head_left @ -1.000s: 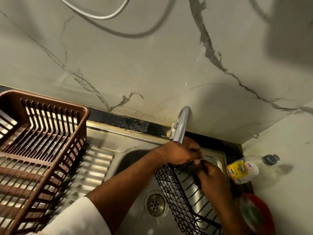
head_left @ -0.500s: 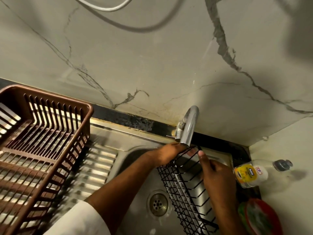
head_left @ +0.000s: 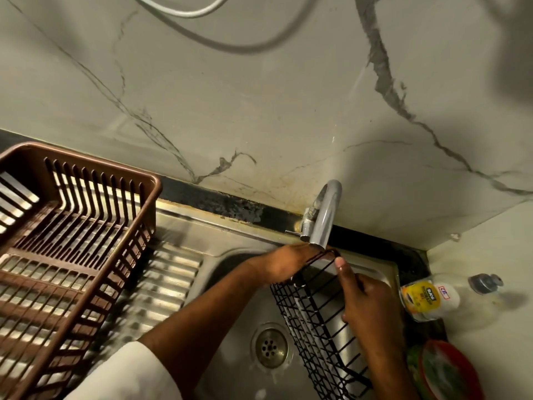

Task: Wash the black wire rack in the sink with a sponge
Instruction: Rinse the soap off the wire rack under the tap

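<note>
The black wire rack stands tilted in the steel sink, its upper end just under the tap spout. My left hand grips the rack's top left corner from behind. My right hand holds the right side of the rack, its thumb stretched up along the top wire. No sponge shows in either hand; what my right palm covers is hidden.
A brown plastic dish basket sits on the ribbed drainboard at left. A dish-soap bottle lies on the counter at right, above a red-rimmed bowl with a green scrubber. The drain lies left of the rack.
My left hand slid down from the rack's top to its left corner, uncovering the upper wires. My right thumb stretched up along the rim. The view shifted slightly.
</note>
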`<state>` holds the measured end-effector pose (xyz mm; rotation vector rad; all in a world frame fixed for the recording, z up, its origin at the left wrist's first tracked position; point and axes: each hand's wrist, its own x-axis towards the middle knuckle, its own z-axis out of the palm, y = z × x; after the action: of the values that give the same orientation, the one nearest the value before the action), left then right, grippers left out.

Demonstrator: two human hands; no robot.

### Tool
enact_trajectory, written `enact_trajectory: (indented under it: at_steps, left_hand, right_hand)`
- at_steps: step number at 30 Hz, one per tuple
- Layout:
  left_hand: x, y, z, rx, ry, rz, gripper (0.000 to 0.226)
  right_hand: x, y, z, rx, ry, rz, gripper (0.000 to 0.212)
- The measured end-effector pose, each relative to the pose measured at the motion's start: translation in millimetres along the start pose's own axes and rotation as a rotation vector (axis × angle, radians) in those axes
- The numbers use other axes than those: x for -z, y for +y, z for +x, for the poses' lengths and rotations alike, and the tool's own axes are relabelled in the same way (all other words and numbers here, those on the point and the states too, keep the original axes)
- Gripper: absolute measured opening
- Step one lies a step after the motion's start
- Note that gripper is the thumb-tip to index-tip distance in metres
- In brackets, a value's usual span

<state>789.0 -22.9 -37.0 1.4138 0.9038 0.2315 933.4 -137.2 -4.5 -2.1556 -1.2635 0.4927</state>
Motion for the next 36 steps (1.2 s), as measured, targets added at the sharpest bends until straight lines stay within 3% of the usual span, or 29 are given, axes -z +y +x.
enact_trajectory:
  at_steps: [3, 10, 14, 21, 25, 29, 32, 36]
  left_hand:
    - [7.3, -15.6, 3.4, 0.076, 0.029, -0.106, 0.042]
    - [-0.6, 14.6, 8.9, 0.012, -0.001, -0.013, 0.07]
    - [-17.5, 32.6, 9.7, -0.136, -0.069, 0.104, 0.045]
    - [-21.1, 8.0, 2.8, -0.222, 0.204, 0.051, 0.052]
    - [-12.6, -2.6, -9.0, -0.159, 0.225, 0.042, 0.051]
    - [-6.2, -6.8, -14.3, -0.095, 0.28, 0.05, 0.043]
    - [-14.0, 0.6, -21.6, -0.137, 0.396, 0.203, 0.039]
    - [-26.6, 22.3, -35.4, -0.198, 0.462, 0.497, 0.059]
  right_hand:
    - [3.5, -2.6, -4.6, -0.064, 0.039, 0.106, 0.068]
    - [-2.4, -11.2, -2.8, -0.028, 0.059, 0.029, 0.074]
    - [-12.6, -4.4, 0.8, -0.113, 0.097, 0.063, 0.073]
    - [-5.3, 3.6, -0.8, -0.476, 0.205, 0.399, 0.06]
    - [-4.1, 13.7, -9.3, -0.588, 0.184, 0.478, 0.076]
    - [-4.1, 9.1, -15.9, -0.648, 0.15, 0.581, 0.073]
    - [-10.8, 5.5, -21.0, -0.658, 0.151, 0.611, 0.067]
    - [-24.4, 3.0, -29.2, -0.592, -0.005, 0.676, 0.067]
